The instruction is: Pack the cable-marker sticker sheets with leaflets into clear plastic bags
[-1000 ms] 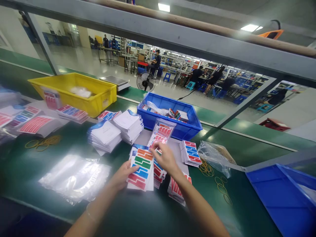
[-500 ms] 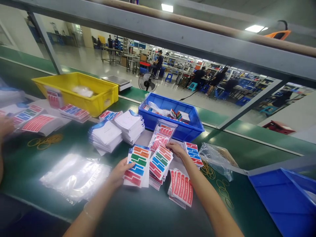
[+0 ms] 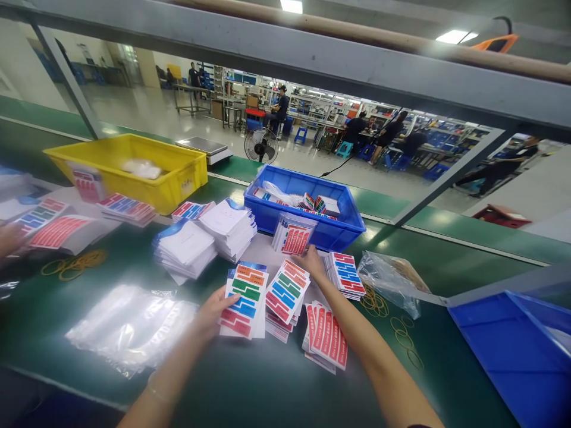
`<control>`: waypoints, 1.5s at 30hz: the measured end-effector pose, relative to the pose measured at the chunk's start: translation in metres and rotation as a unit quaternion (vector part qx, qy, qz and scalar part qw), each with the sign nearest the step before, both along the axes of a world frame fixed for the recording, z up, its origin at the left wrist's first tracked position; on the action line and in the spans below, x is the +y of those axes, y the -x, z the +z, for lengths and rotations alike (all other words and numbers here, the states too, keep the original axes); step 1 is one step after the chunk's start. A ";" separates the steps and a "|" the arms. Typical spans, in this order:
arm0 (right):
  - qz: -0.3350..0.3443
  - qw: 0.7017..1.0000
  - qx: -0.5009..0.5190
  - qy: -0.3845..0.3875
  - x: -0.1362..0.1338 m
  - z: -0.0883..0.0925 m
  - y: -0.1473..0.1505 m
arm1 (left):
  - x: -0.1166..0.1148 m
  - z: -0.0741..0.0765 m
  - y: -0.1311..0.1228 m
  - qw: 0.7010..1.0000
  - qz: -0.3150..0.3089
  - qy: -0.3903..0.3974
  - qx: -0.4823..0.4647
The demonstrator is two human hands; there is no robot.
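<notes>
My left hand [image 3: 213,312] is closed on the left edge of a stack of multi-coloured label sheets [image 3: 244,299], thumb on top, holding it on the green table. My right hand [image 3: 312,262] reaches forward, and its fingers close on the lower corner of a bagged packet of red label sheets [image 3: 294,238] that leans against the blue bin [image 3: 341,232]. Between my arms lie a second stack of coloured label sheets [image 3: 288,290] and a stack of red label sheets [image 3: 329,337]. A stack of blue and red sheets [image 3: 345,273] sits just right of my right hand.
Two piles of white booklets [image 3: 225,223] lie left of the blue bin. Clear bags [image 3: 129,324] lie at the front left, and a yellow bin [image 3: 129,169] stands behind them. Rubber bands [image 3: 375,303], a crumpled bag [image 3: 395,276] and another blue bin [image 3: 517,351] are at the right. Another person's hand [image 3: 9,238] shows at the far left.
My right hand left the coloured sheets and moved forward to the bagged red packet by the blue bin. My left hand has stayed on its stack.
</notes>
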State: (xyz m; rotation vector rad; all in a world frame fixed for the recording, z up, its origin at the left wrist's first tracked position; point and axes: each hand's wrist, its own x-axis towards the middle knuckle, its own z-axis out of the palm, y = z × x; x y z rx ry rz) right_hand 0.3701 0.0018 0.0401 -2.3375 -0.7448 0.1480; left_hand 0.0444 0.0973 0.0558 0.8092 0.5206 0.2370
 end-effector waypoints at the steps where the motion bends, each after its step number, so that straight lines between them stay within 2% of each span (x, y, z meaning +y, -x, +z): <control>1: -0.005 1.000 -0.007 0.016 0.002 0.000 0.002 | 0.000 0.000 0.000 1.000 -0.002 0.000 -0.001; 6: -0.014 0.997 -0.025 0.066 0.015 0.011 0.001 | -0.001 0.003 0.001 1.000 -0.005 -0.002 -0.017; 9: 0.019 0.997 -0.043 0.061 0.004 0.023 0.005 | 0.000 0.006 0.002 1.000 0.002 0.001 -0.010; 12: 0.090 0.993 -0.063 0.047 -0.037 0.038 0.022 | -0.001 0.011 0.004 1.000 0.009 0.006 0.001; 17: 0.243 0.963 -0.071 0.087 -0.135 0.062 0.075 | -0.005 0.015 0.007 1.000 -0.004 0.009 0.014; 20: 0.301 0.932 -0.117 0.161 -0.178 0.060 0.105 | -0.008 0.014 0.006 1.000 -0.023 0.008 0.019; 23: 0.300 0.922 -0.156 0.190 -0.201 0.046 0.123 | -0.010 0.014 0.005 1.000 -0.026 0.001 0.014; 27: 0.288 0.927 -0.170 0.168 -0.212 0.035 0.130 | -0.014 0.015 0.007 0.999 -0.025 -0.010 0.026; 34: 0.291 0.938 -0.118 0.146 -0.213 0.047 0.122 | -0.037 0.008 0.028 0.995 -0.043 -0.011 0.089; 40: 0.291 0.931 -0.150 0.163 -0.211 0.046 0.124 | -0.066 0.002 0.042 0.990 -0.058 0.005 0.125; 45: 0.300 0.932 -0.119 0.165 -0.210 0.050 0.124 | -0.073 0.002 0.046 0.990 -0.046 0.016 0.132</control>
